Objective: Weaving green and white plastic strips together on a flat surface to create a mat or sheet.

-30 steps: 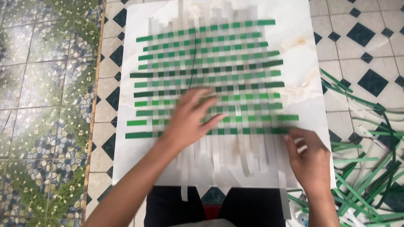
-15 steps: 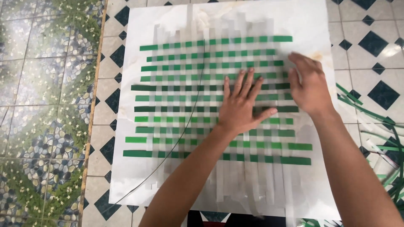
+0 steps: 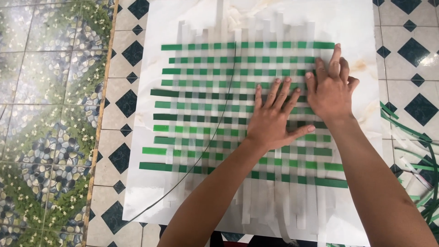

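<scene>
Left hand: your left hand (image 3: pixel 274 121) lies flat and palm down on the woven mat (image 3: pixel 242 110), fingers spread and pointing away from you, thumb stretched out to the right; it grips nothing.
Right hand: your right hand (image 3: pixel 330 89) rests just beside the left one, at the mat's right side; its fingers are held close together and press down on the strips near the upper right rows. Whether a strip is pinched under the fingertips, you cannot tell.
Hands together: the two hands are nearly touching, the left thumb reaching below the right wrist.
Woven mat: green strips (image 3: pixel 256 45) run crosswise and pale translucent strips (image 3: pixel 249 206) run lengthwise, crossing over and under to make a checked pattern. It lies in the middle of the white board, with loose pale ends sticking out at the near and far edges.
White board: the white board (image 3: pixel 361 23), marbled and glossy, lies flat on the floor under the mat.
Dark thread: a thin dark thread (image 3: pixel 201 160) crosses the mat from the upper middle and curves down to the board's near left corner.
Loose strips: a heap of spare green and pale strips (image 3: pixel 418 160) lies on the floor off the board's right edge, apart from your hands.
Floor: the tiled floor (image 3: pixel 50 91) shows a pebble-and-flower pattern at left and dark diamonds on pale tiles around the board.
</scene>
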